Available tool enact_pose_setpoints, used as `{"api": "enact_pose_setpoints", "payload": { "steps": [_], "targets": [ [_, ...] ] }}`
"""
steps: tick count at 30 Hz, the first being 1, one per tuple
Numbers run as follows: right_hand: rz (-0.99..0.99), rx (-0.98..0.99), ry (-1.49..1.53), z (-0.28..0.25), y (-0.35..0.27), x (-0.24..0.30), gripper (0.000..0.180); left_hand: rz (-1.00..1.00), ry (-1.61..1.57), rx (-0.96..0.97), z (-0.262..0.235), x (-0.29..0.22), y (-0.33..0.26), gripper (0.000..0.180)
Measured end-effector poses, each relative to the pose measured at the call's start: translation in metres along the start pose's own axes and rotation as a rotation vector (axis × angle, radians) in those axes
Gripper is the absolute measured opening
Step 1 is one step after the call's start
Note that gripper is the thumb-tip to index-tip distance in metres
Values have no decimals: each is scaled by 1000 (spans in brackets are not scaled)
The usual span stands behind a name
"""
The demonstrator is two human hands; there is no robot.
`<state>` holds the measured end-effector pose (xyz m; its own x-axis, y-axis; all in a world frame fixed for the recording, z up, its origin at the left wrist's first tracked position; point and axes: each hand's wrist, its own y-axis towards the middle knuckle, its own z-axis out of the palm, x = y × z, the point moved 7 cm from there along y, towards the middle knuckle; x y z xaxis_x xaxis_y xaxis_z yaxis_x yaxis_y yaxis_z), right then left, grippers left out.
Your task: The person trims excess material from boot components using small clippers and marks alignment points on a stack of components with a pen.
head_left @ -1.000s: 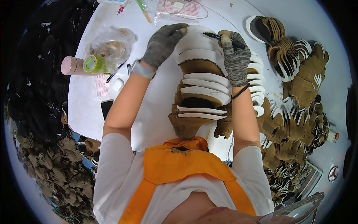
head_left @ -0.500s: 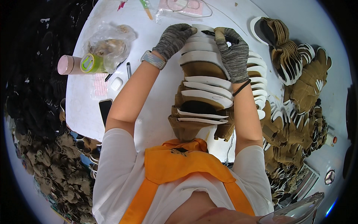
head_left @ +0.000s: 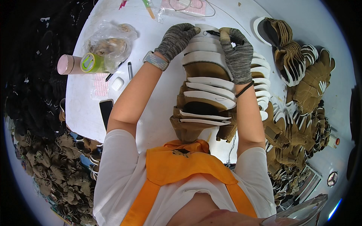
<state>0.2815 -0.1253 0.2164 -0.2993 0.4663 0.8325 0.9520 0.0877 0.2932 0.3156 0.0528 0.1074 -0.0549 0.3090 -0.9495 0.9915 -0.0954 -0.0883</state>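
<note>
Left hand [head_left: 177, 40]: fingers pinching left edge of top white piece [head_left: 206, 27], upper centre of frame.
Right hand [head_left: 240, 56]: fingers closed round black pen [head_left: 213, 33], tip at same piece.
Risk: pen line could stray if white piece flexes or slips; glove could smear wet ink.
Centre: brown pieces [head_left: 203, 70] fanned on counter [head_left: 154, 98], crowding right wrist.
Upper left: plastic bag [head_left: 109, 46], green container [head_left: 95, 63], well apart from hands.

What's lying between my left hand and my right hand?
In the head view, white flaps lie there, and the black pen in the right hand points over the topmost one.
</note>
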Motion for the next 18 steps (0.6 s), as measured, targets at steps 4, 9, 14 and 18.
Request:
{"api": "enact_pose_setpoints", "payload": {
  "steps": [4, 9, 14, 18],
  "targets": [
    [20, -47, 167, -13, -2, 8, 26, -38, -37, 43, -3, -8, -7, 46],
    [42, -299, 364, -90, -33, 29, 39, 121, -194, -104, -14, -24, -27, 27],
    [-1, -615, 435, -217, -139, 36, 46, 585, 30, -276, -24, -71, -58, 22],
    [29, -991, 420, -290, -254, 31, 42, 1029, 560, -162, 41, -143, -104, 22]
  ]
}}
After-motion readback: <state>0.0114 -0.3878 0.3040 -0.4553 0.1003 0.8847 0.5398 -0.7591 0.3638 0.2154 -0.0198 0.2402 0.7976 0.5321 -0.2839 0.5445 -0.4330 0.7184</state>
